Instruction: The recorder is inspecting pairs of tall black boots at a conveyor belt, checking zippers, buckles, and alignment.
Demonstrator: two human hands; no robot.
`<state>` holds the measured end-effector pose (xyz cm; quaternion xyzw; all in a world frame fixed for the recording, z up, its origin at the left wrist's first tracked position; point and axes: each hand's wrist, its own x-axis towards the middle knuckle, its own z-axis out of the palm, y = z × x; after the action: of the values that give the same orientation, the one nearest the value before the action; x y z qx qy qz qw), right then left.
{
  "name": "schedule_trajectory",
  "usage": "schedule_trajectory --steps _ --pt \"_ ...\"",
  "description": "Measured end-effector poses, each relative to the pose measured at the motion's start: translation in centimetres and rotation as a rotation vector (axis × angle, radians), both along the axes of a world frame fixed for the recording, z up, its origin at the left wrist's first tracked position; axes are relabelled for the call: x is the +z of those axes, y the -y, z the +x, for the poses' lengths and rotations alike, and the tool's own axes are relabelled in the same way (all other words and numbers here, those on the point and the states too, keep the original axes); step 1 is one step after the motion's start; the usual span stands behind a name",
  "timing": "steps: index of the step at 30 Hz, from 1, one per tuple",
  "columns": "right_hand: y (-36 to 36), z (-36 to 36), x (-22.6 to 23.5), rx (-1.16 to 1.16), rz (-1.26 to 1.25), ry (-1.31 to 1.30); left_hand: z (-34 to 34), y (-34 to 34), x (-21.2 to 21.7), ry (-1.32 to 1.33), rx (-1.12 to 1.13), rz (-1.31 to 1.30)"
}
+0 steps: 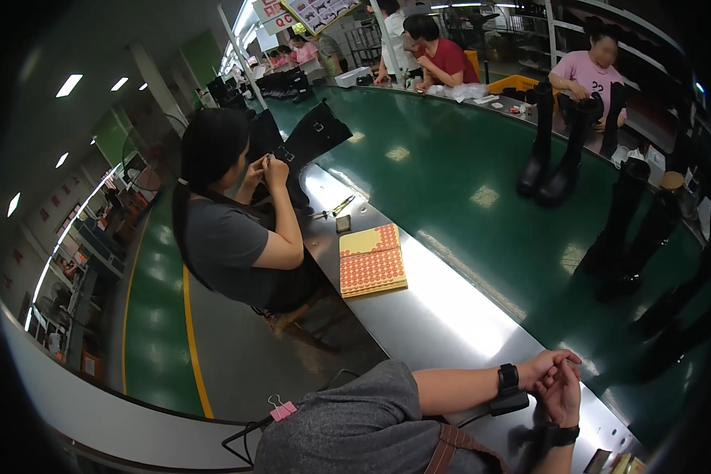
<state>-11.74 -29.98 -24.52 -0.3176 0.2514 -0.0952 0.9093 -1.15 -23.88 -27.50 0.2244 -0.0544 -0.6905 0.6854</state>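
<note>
My left hand point(539, 370) and my right hand point(561, 399) meet over the edge of the metal worktop point(442, 324), each with a black band at the wrist. Their fingers are bent together at the tips; anything pinched between them is too small or hidden to make out. Just beside the left wrist lies a flat black object point(509, 402) with a cable. Farther up the worktop rests a yellow stack of sheets point(373, 265) covered in round red stickers.
A green conveyor belt point(450, 174) runs alongside, carrying tall black boots point(565, 162). To my left a seated co-worker point(241, 237) handles a black boot point(316, 134). A yellow-and-black tool point(342, 205) lies near them. Across the belt sits a person in pink point(592, 75).
</note>
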Motion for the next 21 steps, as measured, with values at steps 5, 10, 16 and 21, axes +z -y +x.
schedule_trajectory --steps 5,10,16,21 --pt "0.4 0.0 -0.2 0.048 0.032 -0.032 0.1 0.0 -0.3 0.049 0.014 0.023" --pt "-0.3 -0.5 -0.2 0.012 0.008 0.044 0.0 -0.2 0.2 0.097 -0.001 0.014" --pt "0.0 -1.0 -1.4 -0.003 0.052 0.115 -0.4 0.0 -0.3 0.066 -0.007 -0.001" --pt "-0.3 -1.1 -1.2 -0.035 0.033 0.108 -0.2 0.2 -1.0 0.095 -0.02 -0.026"
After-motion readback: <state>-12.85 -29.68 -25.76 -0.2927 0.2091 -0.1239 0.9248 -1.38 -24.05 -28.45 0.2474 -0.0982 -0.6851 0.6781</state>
